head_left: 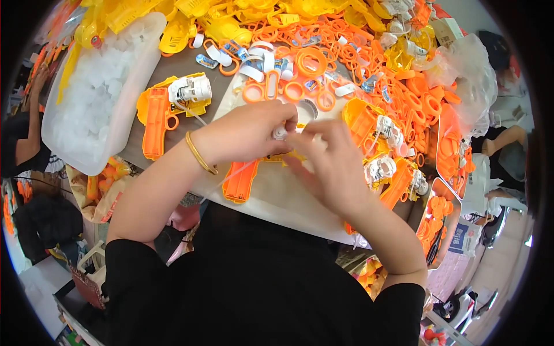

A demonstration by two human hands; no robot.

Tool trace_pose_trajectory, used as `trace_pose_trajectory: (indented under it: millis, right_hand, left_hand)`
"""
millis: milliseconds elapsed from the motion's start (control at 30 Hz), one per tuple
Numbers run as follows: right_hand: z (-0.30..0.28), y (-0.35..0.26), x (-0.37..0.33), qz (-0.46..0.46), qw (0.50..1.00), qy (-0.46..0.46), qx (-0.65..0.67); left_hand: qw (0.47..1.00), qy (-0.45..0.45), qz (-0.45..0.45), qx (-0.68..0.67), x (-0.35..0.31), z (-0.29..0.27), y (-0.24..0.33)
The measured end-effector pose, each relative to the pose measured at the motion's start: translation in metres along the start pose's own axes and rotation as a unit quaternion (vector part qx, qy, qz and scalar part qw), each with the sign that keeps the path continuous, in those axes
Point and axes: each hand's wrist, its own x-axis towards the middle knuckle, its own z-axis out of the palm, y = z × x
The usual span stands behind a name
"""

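Observation:
My left hand, with a gold bangle on its wrist, pinches a small white plastic part at the middle of the table. Close against that part, my right hand has its fingers bent in, slightly blurred; what they hold is hidden. Below my hands lies a toy gun half with an orange grip, its yellow body mostly covered by my fingers. A second yellow and orange toy gun half with a white mechanism rests to the left. More such halves lie to the right.
A translucent tub of white parts stands at the left. Orange rings and pieces heap at the back, with yellow shells behind them. Orange parts fill a tray on the right. Other people's arms show at both sides.

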Motion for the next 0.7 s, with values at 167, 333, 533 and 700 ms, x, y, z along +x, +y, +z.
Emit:
trace_pose_trajectory:
  millis: [167,333,533,700]
  right_hand:
    - [0.021,-0.020,0.004,-0.128,0.987,-0.097,-0.011]
    - [0.006,-0.005,-0.004,-0.130,0.983,-0.126,0.035]
    - [-0.045,0.012,-0.021,-0.103,0.933,-0.318,0.133]
    - [-0.057,0.085,0.056,0.257,0.938,-0.216,0.086]
  left_hand:
    - [0.997,-0.045,0.017,-0.058,0.004,-0.004,-0.012]
    - [0.998,0.041,0.049,-0.022,-0.010,0.003,-0.013]
    - [0.978,0.083,0.092,0.168,-0.021,0.001,-0.010]
    - [0.965,0.118,0.081,0.218,-0.012,-0.012,-0.014]
